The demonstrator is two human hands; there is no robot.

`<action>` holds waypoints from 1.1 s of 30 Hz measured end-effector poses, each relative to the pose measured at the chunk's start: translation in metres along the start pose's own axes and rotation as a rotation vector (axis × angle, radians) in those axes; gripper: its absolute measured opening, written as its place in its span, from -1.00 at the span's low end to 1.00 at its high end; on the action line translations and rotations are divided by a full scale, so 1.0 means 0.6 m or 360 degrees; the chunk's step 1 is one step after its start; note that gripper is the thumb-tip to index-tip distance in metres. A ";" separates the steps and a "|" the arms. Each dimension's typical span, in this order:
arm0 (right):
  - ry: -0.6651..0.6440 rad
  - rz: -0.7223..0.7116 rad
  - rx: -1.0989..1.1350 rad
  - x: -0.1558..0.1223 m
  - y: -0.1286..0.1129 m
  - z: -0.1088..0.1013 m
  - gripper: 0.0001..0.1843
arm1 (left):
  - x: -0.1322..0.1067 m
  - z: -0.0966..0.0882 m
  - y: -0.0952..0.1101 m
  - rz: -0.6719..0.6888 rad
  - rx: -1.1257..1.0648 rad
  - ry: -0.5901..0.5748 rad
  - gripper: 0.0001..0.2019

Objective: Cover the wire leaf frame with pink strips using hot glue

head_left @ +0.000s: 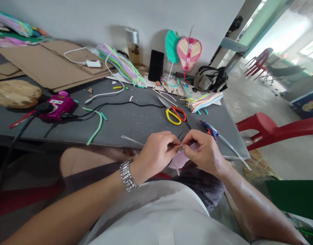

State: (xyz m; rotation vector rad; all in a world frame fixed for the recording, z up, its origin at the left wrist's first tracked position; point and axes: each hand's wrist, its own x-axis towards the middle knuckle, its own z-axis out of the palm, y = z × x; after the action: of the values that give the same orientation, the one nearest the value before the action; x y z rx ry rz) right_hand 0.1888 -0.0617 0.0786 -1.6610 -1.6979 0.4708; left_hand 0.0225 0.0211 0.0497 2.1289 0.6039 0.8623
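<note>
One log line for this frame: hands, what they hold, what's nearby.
left hand: pinching pink piece | right hand: pinching pink piece | nearby: scissors, blue tool

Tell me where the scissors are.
In the head view the scissors lie on the grey table, right of centre, just beyond the left hand, with the bundle of pastel strips to their right.

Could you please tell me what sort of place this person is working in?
Likely an informal craft workspace: a dark grey table holds bundled pastel foam strips, red-and-yellow-handled scissors and a finished pink heart-shaped fan.
</note>
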 end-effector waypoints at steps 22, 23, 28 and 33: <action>-0.0083 -0.0065 -0.0168 -0.002 -0.013 -0.014 -0.88 | -0.005 -0.005 0.016 0.0114 0.0272 -0.0042 -0.87; -0.0087 -0.0067 -0.0167 -0.002 -0.013 -0.013 -0.87 | -0.005 -0.005 0.016 0.0124 0.0286 -0.0041 -0.87; -0.0057 -0.0078 -0.0159 0.002 -0.012 -0.007 -0.85 | -0.004 -0.005 0.013 0.0155 0.0262 -0.0034 -0.85; -0.0062 -0.0007 -0.0068 0.001 -0.010 -0.006 -0.85 | 0.000 -0.005 0.011 0.0159 0.0154 -0.0040 -0.83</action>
State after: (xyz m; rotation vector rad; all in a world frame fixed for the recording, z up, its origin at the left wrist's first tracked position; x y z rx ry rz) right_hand 0.1868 -0.0626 0.0855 -1.6883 -1.7508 0.4701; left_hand 0.0212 0.0187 0.0563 2.2700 0.5396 0.8754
